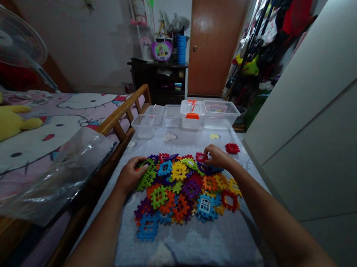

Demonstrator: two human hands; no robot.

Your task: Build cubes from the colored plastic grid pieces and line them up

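Counter (184,251) under pale cloth; pile (192,188) of notched plastic tiles across its middle, in purple, orange, green, yellow, blue and red. Right hand (216,157) at the pile's far right edge, grip nearly closed, fingertips pinching a red tile (200,156). Left hand (131,172) at the far left edge, grip curved, partly open, against green tiles (147,179); cannot tell whether it has hold of one. Red clump (232,148) just beside the right hand, apart from the pile. Clear tubs (144,126) along the far end, plus a lidded box (189,124) with orange clip. Beyond, purple case (161,51) bearing a picture; any lettering too small to read. Bed sheet (38,131) at left printed with Hello Kitty faces; clear bag (64,175) near its edge
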